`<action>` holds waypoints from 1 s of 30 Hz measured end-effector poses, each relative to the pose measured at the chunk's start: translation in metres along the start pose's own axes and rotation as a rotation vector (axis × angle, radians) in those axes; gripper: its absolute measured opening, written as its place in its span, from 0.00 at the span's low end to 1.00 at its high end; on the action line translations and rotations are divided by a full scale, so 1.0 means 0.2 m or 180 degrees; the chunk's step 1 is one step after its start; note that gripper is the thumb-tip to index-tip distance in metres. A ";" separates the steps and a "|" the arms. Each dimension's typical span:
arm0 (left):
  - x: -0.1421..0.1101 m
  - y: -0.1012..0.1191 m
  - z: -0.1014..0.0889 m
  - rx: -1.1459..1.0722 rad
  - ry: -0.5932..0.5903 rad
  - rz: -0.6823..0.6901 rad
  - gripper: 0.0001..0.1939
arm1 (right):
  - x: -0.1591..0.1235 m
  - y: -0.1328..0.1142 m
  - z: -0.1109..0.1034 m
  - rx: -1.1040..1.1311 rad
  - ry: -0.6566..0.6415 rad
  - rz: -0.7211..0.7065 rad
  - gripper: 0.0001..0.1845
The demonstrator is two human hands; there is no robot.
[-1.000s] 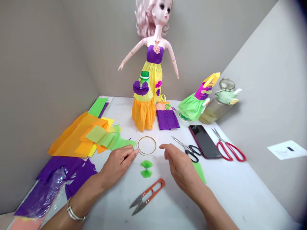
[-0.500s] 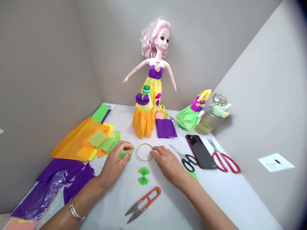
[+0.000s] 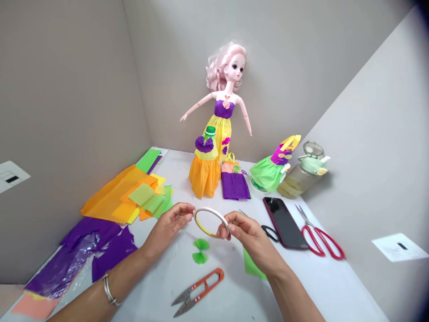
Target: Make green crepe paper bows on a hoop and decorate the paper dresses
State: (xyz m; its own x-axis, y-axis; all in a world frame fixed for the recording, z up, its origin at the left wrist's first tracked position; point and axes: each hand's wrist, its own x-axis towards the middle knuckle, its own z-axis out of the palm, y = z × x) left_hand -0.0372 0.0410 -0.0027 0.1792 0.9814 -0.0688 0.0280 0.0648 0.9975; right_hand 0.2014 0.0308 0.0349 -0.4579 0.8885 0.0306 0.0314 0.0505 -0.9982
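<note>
Tape roll [image 3: 208, 211], one, held above the white table [image 3: 241, 295] between two hands. Left hand [image 3: 166, 228]: fingers narrowed, pinching the roll's left side. Right hand [image 3: 248, 237]: thumb and fingers gripping its right side. Below: one green paper bow [image 3: 201, 251], one pair of orange-handled thread snips [image 3: 197, 293]. Right: black-handled scissors [image 3: 270, 232], red-handled scissors [image 3: 318, 241], one pair each.

White table [image 3: 174, 172], work surface. Landmark: green paper bow [image 3: 200, 251], lying flat mid-table. Nearer the edge from it: orange-handled thread snips [image 3: 197, 293]. Left of it: orange crepe paper [image 3: 110, 197], purple crepe paper [image 3: 110, 250]. Right of it: black-handled scissors [image 3: 270, 232], smartphone [image 3: 284, 223], red-handled scissors [image 3: 317, 241]. Beyond it, to the right: water bottle [image 3: 300, 181].
</note>
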 end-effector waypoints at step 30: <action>-0.03 0.09 -0.03 -0.1165 -0.0701 -0.0476 0.06 | 0.01 0.03 -0.01 0.0059 0.0190 -0.0017 0.11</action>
State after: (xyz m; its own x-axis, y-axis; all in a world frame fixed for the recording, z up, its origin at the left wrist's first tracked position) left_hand -0.0432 0.0378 0.0154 0.4058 0.8971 -0.1748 -0.2730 0.3015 0.9135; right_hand 0.2019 0.0340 0.0289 -0.4043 0.9138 0.0382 0.0126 0.0473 -0.9988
